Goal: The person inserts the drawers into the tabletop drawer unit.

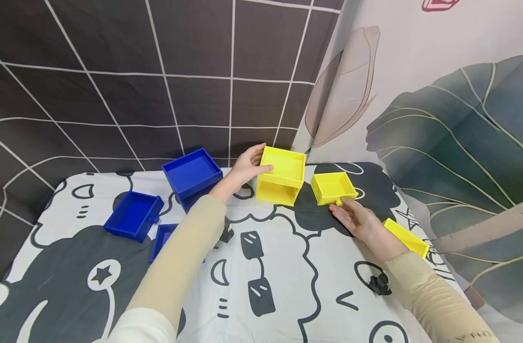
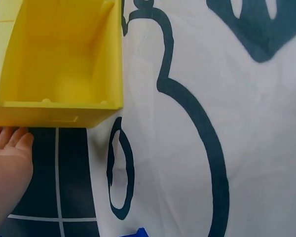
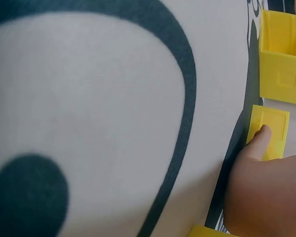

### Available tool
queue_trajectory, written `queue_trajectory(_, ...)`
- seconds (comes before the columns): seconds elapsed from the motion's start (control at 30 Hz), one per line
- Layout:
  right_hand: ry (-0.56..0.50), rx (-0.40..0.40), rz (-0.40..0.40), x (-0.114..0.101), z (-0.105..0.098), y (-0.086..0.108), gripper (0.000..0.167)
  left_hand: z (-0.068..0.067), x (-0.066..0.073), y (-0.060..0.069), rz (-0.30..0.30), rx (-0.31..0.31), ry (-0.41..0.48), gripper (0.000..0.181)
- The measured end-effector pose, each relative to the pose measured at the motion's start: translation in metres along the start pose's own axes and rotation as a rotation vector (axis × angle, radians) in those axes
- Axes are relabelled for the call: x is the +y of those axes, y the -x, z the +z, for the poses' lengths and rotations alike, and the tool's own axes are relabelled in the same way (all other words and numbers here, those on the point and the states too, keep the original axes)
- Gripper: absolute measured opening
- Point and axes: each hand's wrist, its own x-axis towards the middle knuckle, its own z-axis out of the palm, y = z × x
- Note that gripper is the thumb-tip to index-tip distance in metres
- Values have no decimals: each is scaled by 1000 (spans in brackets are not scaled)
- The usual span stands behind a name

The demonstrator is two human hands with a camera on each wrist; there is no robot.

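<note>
A yellow box with an open-fronted compartment (image 1: pixel 280 166) stands upright at the back. My left hand (image 1: pixel 243 167) grips its left side, the thumb over the near top edge; in the left wrist view the fingers (image 2: pixel 12 140) lie against the yellow box (image 2: pixel 64 54). To its right is a small yellow drawer (image 1: pixel 331 186), knob facing me. My right hand (image 1: pixel 366 224) holds the drawer at the knob between thumb and fingers. The right wrist view shows the thumb of my right hand (image 3: pixel 266 182) on the front of the yellow drawer (image 3: pixel 277 123); the other fingers are hidden there.
A second yellow drawer (image 1: pixel 407 238) lies beyond my right wrist. On the left are a blue box (image 1: pixel 192 174), a blue drawer (image 1: pixel 134 216) and another blue piece (image 1: pixel 161 236) partly behind my left sleeve. A black object (image 1: pixel 379 284) lies near my right forearm.
</note>
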Motion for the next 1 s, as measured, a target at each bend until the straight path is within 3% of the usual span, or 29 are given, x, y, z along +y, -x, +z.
queue_trajectory(0.33, 54, -6, -1, -1, 1, -2, 22, 0, -1, 4, 15, 63, -17, 75)
queue_trajectory(0.57, 58, -23, 32, -3, 0, -5, 22, 0, -4, 6, 47, 111, -75, 75)
queue_trajectory(0.8, 42, -39, 60, -1, 1, -8, 24, -1, -6, 14, 64, 121, -140, 75)
queue_trajectory(1.0, 38, -51, 37, 0, 7, -6, 24, -1, -7, 19, 83, 126, -155, 75)
